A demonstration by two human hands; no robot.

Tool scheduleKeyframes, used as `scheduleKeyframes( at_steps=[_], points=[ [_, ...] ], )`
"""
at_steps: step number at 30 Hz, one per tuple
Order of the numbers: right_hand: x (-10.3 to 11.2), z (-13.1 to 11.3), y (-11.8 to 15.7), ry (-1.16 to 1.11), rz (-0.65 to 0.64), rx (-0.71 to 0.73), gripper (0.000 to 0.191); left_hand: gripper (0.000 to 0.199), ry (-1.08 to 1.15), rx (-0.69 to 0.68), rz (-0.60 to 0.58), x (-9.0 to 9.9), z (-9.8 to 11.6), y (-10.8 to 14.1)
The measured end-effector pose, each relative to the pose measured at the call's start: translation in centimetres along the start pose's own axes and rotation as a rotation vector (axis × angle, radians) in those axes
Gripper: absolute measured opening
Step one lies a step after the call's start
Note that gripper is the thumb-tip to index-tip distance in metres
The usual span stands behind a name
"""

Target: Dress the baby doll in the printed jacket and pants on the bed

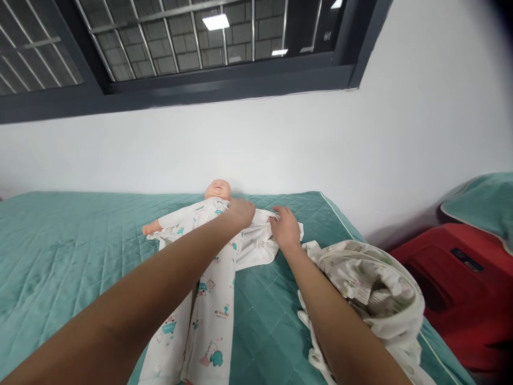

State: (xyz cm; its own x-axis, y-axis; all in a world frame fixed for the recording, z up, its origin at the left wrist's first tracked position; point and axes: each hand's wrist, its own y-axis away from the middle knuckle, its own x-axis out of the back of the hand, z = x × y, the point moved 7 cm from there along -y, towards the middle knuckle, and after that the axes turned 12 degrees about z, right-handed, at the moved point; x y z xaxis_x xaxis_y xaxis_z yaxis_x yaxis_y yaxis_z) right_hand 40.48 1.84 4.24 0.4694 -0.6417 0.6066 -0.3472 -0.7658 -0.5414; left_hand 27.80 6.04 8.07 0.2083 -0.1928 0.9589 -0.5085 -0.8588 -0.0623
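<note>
A clothed doll was laid lengthwise beside the left hand, head pointed toward the wall beyond, legs nearward; white cloth was pinched by the right hand, the left's grip hidden.

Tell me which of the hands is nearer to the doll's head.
Left. The left hand is close by, just right of and below the doll's head in the picture; the right hand is farther right, at the white cloth.
</note>
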Motion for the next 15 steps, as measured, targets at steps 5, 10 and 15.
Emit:
scheduleKeyframes(
  at_steps=[5,10,15],
  points=[
    [-0.3,0.5,0.0,0.1,-0.039,-0.079,0.031,0.034,0.029,-0.022,-0.022,-0.5,2.5,-1.0],
    [-0.6,0.6,0.0,0.183,-0.09,-0.083,0.03,0.032,0.04,-0.009,0.03,-1.0,2.6,-1.5],
    [-0.5,0.9,-0.1,0.242,-0.123,-0.073,0.026,0.035,0.021,-0.009,0.091,-0.6,1.8,-1.1]
  ],
)
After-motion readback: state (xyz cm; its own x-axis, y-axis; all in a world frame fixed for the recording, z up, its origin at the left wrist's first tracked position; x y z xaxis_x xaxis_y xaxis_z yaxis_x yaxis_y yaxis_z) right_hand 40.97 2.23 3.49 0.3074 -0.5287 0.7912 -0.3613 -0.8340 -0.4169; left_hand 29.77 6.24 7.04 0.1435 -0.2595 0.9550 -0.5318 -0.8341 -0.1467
